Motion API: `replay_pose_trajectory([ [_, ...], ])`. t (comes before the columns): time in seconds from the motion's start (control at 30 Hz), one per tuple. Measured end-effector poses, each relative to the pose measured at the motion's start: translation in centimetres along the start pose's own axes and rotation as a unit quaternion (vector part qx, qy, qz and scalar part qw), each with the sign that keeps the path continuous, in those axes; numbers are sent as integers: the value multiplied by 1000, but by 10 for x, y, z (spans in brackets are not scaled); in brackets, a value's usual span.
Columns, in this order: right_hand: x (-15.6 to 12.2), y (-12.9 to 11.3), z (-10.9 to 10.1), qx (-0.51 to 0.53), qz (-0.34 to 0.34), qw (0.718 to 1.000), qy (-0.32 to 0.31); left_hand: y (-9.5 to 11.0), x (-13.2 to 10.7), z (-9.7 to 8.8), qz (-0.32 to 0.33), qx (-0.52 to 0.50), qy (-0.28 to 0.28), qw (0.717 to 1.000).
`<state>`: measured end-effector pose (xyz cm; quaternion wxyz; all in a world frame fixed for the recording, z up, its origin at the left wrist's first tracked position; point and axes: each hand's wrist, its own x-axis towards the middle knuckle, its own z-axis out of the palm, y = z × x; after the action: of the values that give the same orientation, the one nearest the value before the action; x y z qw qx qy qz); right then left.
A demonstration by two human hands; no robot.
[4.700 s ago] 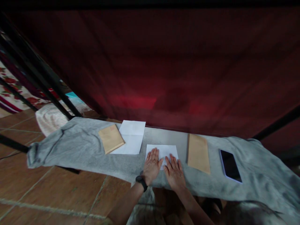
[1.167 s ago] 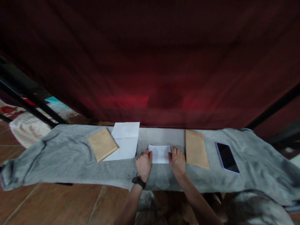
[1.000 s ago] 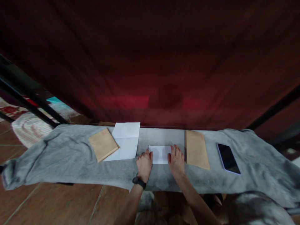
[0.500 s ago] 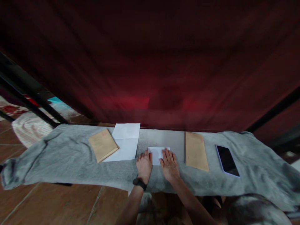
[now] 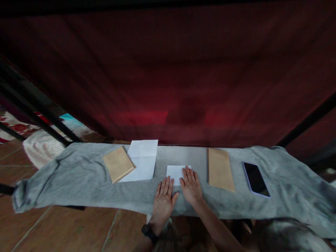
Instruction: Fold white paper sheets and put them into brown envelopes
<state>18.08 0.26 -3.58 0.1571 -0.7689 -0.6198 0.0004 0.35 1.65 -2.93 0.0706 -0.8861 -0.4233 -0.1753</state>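
- Folded white paper [image 5: 176, 172]: lies flat on the grey cloth [image 5: 78, 175] that covers the surface, at centre and close to the near edge.
- Right hand [image 5: 191, 185]: open, palm down, fingers spread over the paper's near-right part and pressing it flat.
- Left hand [image 5: 164, 201]: open and flat on the cloth at 7 o'clock of the paper. Its fingertips reach the near-left corner; actual contact is unclear.
- Around the paper: a long brown envelope [image 5: 220, 169] at 3 o'clock, with a dark phone [image 5: 256, 179] beyond it. An unfolded white sheet [image 5: 143, 164] at 10 o'clock, with a smaller brown envelope [image 5: 118, 168] overlapping its left edge.
- Handling, as a judgement: light and thin, a little stiffer where doubled, and it creases easily. The cloth probably grips it, so it is unlikely to slide.
- Best hold: pinch a bare far corner or the far edge, thumb underneath.
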Motion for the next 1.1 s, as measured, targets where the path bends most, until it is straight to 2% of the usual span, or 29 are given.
replay_pose_trajectory([
  [0.33,3,-3,-5,40,24,998,-40,7,6,-17,-8,22,-63,998],
  [0.67,4,-5,-8,75,32,996,-38,10,7,-16,-18,43,-81,996],
  [1.1,1,-8,-13,87,40,995,-33,14,10,-25,-21,40,-94,995],
])
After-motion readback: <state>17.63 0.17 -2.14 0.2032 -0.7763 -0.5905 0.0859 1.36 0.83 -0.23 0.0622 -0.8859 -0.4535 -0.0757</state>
